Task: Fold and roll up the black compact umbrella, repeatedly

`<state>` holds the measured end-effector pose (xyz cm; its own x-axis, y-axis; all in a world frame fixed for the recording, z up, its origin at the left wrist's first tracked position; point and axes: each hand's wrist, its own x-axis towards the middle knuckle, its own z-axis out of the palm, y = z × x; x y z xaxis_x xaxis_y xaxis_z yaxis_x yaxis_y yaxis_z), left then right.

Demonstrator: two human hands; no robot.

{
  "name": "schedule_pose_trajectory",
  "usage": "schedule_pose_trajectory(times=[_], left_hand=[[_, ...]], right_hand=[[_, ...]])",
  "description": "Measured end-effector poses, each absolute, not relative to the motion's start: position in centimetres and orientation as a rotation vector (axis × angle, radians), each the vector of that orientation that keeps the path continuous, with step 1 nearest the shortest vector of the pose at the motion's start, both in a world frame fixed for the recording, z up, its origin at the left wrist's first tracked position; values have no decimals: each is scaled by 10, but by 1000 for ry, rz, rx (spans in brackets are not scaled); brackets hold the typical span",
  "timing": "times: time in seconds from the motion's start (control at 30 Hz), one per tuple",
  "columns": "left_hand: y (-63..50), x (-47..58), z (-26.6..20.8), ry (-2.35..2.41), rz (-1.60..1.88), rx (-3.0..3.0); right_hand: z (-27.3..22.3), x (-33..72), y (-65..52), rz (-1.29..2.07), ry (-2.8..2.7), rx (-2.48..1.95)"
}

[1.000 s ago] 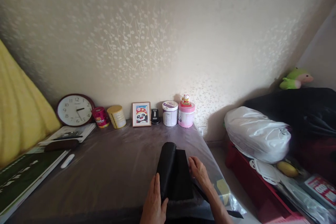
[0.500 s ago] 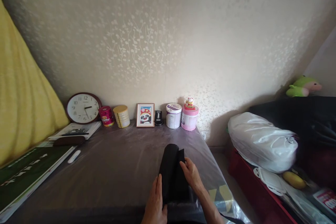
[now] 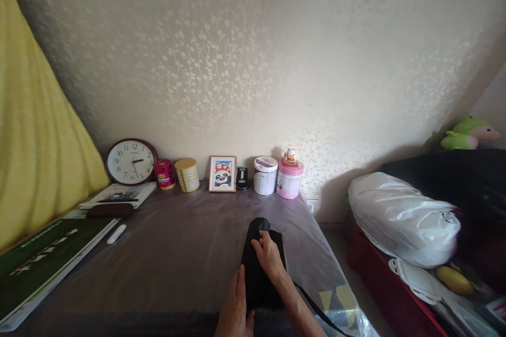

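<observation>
Bundle [image 3: 256, 281], black — lay on table [image 3: 177, 253], near front edge | left hand [image 3: 234, 300] gripped its left side | right hand [image 3: 269, 257] lay over it, pinch I could not tell | even, gentle pressure probably served best — for flat layers

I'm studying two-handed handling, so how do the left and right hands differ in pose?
The left hand lies along the left side of the black bundle, while the right hand reaches over its top. The right hand is nearer the bundle's far end; the left hand is nearer its near end. Both are bare.
</observation>
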<state>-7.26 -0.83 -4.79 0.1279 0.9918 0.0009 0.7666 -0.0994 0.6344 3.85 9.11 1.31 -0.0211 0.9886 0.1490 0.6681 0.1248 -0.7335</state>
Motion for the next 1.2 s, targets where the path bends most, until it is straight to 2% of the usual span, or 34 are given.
schedule_pose_trajectory(times=[0.23,0.47,0.77,1.03,1.2], left_hand=[[-12,-71,-49,1727,696,1900],[-17,-70,-34,1753,730,1911],[-9,-73,-35,1859,455,1962],[-7,-73,-57,1894,500,1939],[-7,-72,-56,1928,447,1908]], right_hand=[[23,30,87,620,-1908,-1637],[28,28,80,770,-2009,-1525],[24,27,72,647,-2085,-1433],[22,48,59,441,-2192,-1055],[12,48,82,404,-2229,-1073]])
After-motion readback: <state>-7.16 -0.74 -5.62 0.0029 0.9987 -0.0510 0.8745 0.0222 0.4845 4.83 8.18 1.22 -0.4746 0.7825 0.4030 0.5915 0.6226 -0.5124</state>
